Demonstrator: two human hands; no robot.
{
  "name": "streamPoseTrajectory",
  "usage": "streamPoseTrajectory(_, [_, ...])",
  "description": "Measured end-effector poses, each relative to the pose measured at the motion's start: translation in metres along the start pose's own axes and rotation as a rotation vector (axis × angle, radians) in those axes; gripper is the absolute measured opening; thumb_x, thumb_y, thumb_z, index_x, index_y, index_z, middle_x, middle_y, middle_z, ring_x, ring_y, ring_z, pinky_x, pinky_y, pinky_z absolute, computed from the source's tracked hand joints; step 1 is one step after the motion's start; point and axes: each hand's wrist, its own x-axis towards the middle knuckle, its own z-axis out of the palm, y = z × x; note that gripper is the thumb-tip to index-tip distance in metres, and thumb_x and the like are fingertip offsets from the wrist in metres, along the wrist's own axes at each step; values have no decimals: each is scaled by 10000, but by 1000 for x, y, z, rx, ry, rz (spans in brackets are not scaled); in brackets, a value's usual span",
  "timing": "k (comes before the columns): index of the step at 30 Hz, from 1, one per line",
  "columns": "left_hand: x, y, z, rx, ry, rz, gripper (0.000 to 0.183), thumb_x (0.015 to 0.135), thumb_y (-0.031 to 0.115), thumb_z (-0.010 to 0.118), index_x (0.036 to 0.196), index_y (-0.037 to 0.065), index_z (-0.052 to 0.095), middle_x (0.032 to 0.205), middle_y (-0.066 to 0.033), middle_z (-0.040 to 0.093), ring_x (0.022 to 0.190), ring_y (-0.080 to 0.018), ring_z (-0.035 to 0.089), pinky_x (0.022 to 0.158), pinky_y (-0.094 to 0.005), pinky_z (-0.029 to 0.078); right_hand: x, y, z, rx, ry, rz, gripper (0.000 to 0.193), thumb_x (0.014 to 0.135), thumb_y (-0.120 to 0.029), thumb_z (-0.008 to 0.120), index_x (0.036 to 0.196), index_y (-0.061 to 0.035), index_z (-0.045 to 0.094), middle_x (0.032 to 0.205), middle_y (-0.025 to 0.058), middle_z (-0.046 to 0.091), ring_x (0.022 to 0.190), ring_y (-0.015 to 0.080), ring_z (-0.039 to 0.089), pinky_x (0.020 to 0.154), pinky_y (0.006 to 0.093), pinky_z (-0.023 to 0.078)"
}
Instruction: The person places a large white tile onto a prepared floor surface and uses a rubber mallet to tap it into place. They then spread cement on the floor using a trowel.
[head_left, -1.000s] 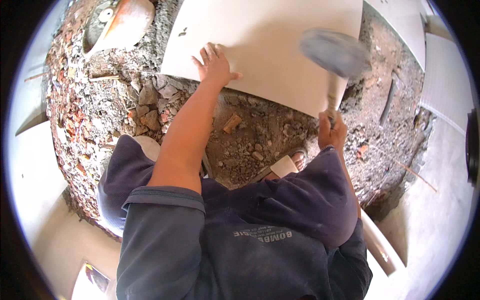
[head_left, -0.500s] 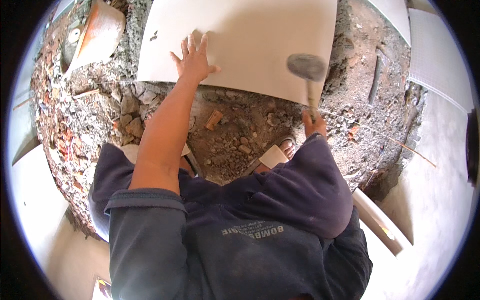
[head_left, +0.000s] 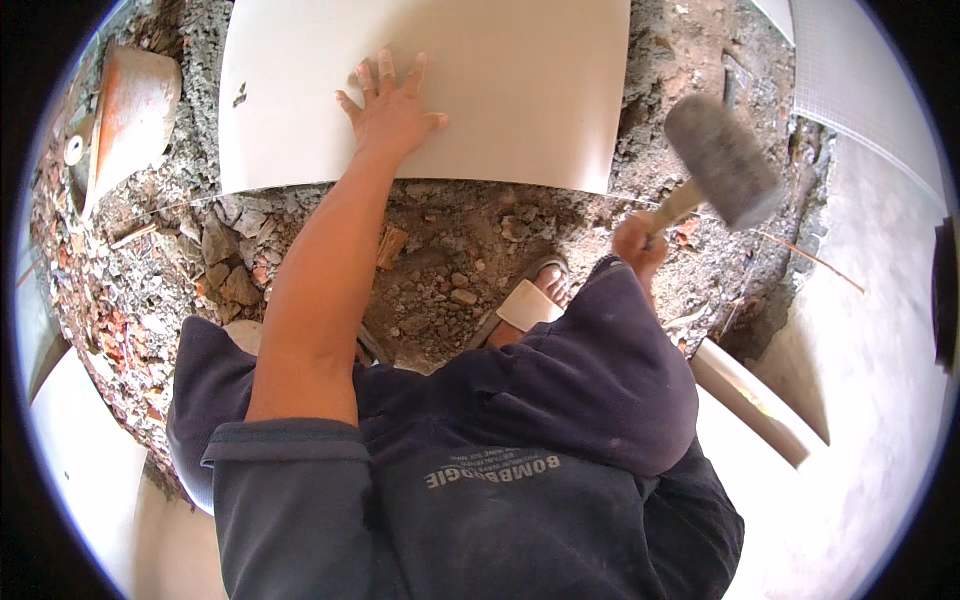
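The right hand (head_left: 640, 240), nearer the body, grips a tan-handled mallet with a dark, cylindrical head (head_left: 722, 162), its axis slanting, right of a cream, flat, rectangular slab (head_left: 510, 110); ahead, the empty left hand (head_left: 390, 118) rests spread upon the slab.

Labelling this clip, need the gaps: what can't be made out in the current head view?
Head view, far edge of the pale tile: cut off by the picture's top.
Head view, ground beneath the tile: covered by it.
Head view, palm of the left hand: hidden by its back.
Head view, grip end of the mallet: wrapped by the right hand.
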Motion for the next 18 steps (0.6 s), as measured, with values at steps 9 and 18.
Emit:
streamPoseTrajectory(9, [0,1,-4,-27,3,5,901,790,535,687,1522,376,187,1613,-97,68,1473,-382,15,1119,-688,67,2,-12,3,-724,-33,104,213,984,-194,533,1077,-18,610,626,32,569,495,56,479,346,234,376])
streamPoseTrajectory(18, [0,1,2,42,15,19,945,781,555,692,1528,382,139,1609,-112,81,1467,-399,50,1110,-700,84,25,-17,10,-576,-12,-140,435,1019,-327,436,1245,29,545,647,51,566,537,104,544,443,267,486])
